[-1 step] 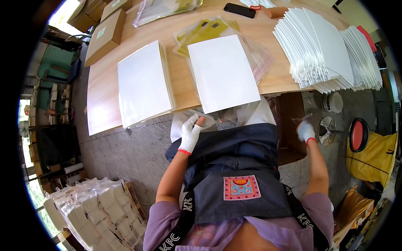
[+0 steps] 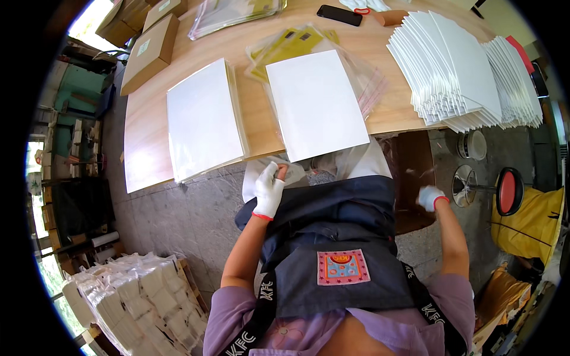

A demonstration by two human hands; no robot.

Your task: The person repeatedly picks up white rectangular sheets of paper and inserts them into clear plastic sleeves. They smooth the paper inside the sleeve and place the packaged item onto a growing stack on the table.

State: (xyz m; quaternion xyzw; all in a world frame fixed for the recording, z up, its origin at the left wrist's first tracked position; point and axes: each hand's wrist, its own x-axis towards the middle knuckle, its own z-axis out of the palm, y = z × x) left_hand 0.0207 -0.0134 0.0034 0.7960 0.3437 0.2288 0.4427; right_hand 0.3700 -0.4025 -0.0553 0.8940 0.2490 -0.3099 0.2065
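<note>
My left hand [image 2: 269, 193], in a white glove with bare fingertips, is just below the table's front edge, over my lap. Its fingers are curled closed beside crumpled clear plastic film [image 2: 295, 176]; what they hold, if anything, cannot be made out. Out to the right, my gloved right hand [image 2: 430, 198] is over the open brown carton [image 2: 412, 204], its fingers blurred by motion. A white sheet [image 2: 317, 104] lies on fanned clear bags [image 2: 369, 89] at the table edge in front of me. Left of it lies a stack of white sheets in clear sleeves [image 2: 205, 118].
Fanned stacks of folded white card [image 2: 442, 68] stand at the table's right. Behind are a black phone [image 2: 339, 15], more clear bags [image 2: 234, 18] and a flat brown box [image 2: 151, 53]. A round-based stool [image 2: 466, 187] and a plastic-wrapped pile [image 2: 139, 296] stand on the floor.
My right hand has shifted slightly left, and the bit of clear film near its fingers shows more faintly. My left hand has moved very little.
</note>
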